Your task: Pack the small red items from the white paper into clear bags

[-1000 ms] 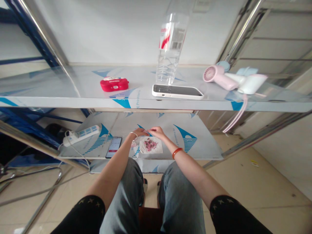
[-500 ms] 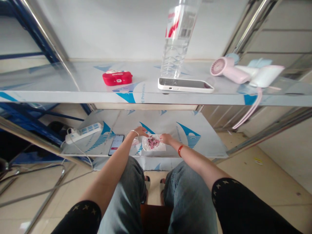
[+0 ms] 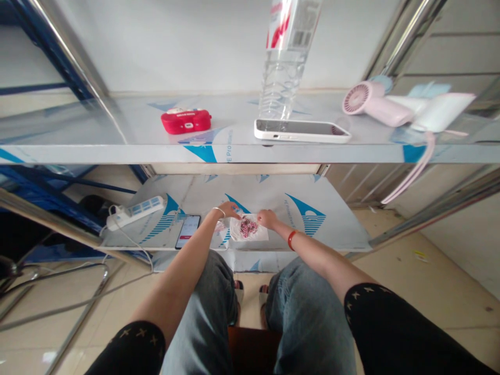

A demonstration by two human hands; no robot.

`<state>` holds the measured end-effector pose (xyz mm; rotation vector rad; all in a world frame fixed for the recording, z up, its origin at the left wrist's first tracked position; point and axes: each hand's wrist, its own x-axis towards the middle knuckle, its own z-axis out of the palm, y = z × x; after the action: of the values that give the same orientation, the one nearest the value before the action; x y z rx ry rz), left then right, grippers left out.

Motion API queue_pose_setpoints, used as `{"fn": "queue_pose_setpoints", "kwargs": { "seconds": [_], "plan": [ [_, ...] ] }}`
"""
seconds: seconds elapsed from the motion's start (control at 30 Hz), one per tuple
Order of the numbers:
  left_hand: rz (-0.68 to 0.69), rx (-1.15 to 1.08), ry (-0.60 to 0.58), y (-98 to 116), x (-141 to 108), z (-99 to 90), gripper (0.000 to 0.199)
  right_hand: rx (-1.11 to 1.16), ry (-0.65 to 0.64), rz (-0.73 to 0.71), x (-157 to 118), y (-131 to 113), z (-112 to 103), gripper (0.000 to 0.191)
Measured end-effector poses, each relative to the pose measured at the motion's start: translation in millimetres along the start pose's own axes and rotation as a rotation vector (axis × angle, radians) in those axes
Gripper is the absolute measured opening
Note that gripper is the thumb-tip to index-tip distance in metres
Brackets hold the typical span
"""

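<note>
Two hands pinching opposite edges of a clear bag of red beads (image 3: 249, 228) on the lower shelf (image 3: 336, 229): left hand (image 3: 228, 211) & right hand (image 3: 267, 219) are keeping it flat, prob so nothing spills.

Person is wearing a black short-sleeved top with small gold star marks along both sleeve hems, and faded blue-grey denim jeans. Left hand (image 3: 228, 211) is wearing a thin silver bangle at the wrist; right hand (image 3: 267, 219) is wearing a red-orange bead bracelet.
</note>
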<state>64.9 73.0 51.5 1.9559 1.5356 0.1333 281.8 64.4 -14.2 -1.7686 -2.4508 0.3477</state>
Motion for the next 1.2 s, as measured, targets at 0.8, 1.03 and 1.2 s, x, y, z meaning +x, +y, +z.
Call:
{"fn": "queue_pose_setpoints", "kwargs": {
  "seconds": [0.8,1.03,1.2],
  "plan": [
    [0.049,0.196,0.064,18,13,6.6,0.052,0.245,0.194,-0.004,15,-18,-29,0.015],
    [0.031,0.236,0.042,17,13,5.5,0.057,0.117,-0.305,-0.194,2,-7,0,0.012],
    [0.058,0.211,0.056,14,17,9.3,0.054,0.137,-0.299,-0.189,0,-9,14,0.006]
  ]
}}
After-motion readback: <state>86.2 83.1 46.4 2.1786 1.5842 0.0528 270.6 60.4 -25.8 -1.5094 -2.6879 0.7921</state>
